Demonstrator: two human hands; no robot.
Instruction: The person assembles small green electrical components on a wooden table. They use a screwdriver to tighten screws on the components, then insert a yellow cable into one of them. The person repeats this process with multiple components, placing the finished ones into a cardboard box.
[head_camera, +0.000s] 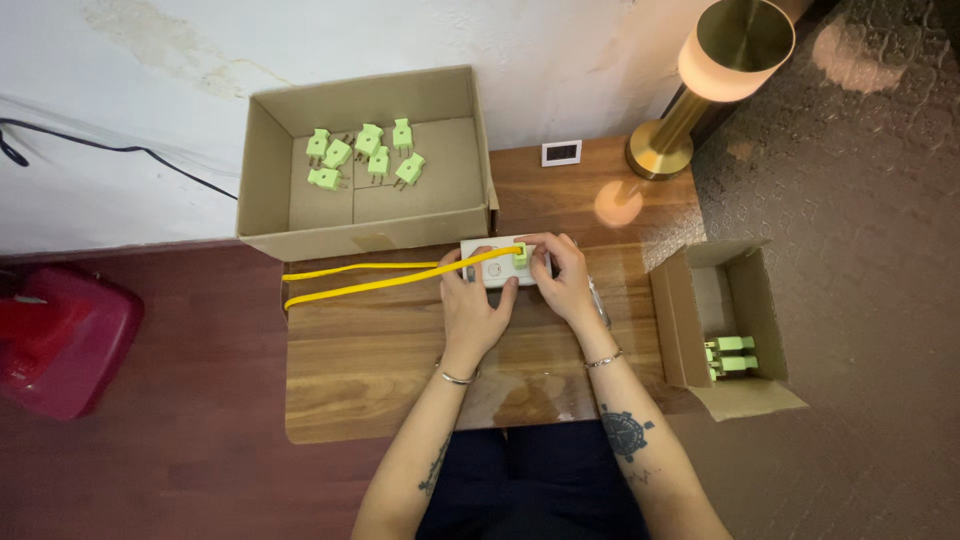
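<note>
Both forearms enter from the bottom edge, each with a thin metal bracelet at the wrist and dark tattoos on the skin. Left hand (472, 312) rests on the near edge of a white rectangular plastic socket block (497, 274), thumb and forefinger spread along its left end; its fingers lie loosely apart, pressed on the block, not curled round it. Right hand (565, 280) sits just beside it, fingertips pinched together on a small light-green plastic plug (520, 255) that stands on the top face of the block. Whether the plug's pins are fully seated cannot be told.

From the plug a flat yellow cable (365, 277) runs leftward in two strands across the brown wooden table (370, 380) and off its left edge.

At the far left of the table stands a large open cardboard box (262, 170) holding seven loose green plugs (362, 155) of the same kind, scattered on its floor. Off the right edge of the table, a smaller open cardboard box (740, 400) holds several more green plugs (732, 356), lying side by side.

Behind the hands, a small white-framed square display (561, 153) lies on the table. A brass table lamp with a lit cylindrical shade (725, 50) stands at the far right corner. A red plastic container (60, 335) sits on the dark floor at left.
</note>
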